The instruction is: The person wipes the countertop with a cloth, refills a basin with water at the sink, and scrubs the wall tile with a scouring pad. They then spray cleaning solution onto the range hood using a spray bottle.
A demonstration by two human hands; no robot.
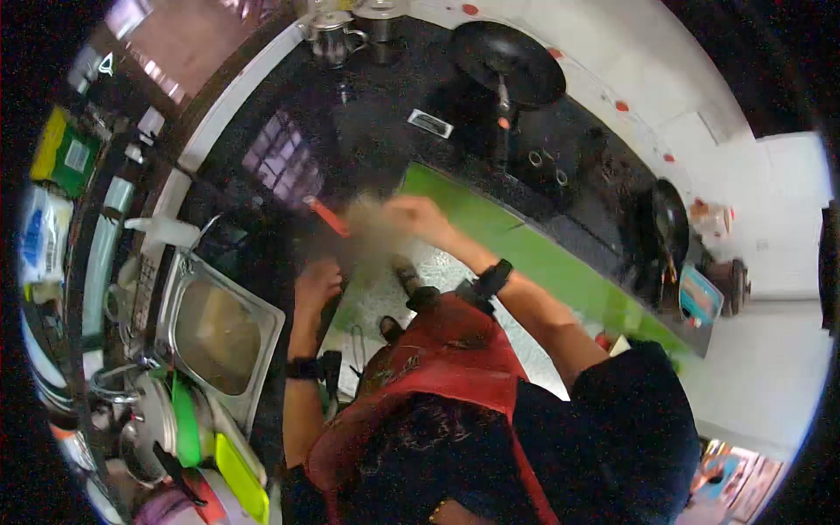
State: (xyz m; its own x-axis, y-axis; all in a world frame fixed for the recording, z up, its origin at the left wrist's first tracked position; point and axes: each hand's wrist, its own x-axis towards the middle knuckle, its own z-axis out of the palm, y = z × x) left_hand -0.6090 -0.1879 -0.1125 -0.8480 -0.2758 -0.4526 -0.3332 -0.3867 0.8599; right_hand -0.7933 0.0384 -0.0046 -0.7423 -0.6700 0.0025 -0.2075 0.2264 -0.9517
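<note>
My right hand point(422, 219) is closed on a blurred beige-brown thing point(372, 226), smeared by motion so that its kind does not show. Lower and to the left, my left hand point(318, 282) has its fingers curled near the counter's front edge. Whatever lies in those fingers is hidden or too dark to name. Just beyond it, a slim red-orange object point(327, 216) with a pale tip is over the black counter point(367, 131), beside the blurred thing. Whether it touches the counter or the blurred thing I cannot tell.
A steel sink point(219, 337) is at the left, with dishes and a bright green board point(241, 479) nearby. A black wok point(507, 63) stands at the back, another pan point(670, 223) at the right. Metal pots point(334, 37) stand at the far corner. Green cabinet fronts point(542, 249) line the counter.
</note>
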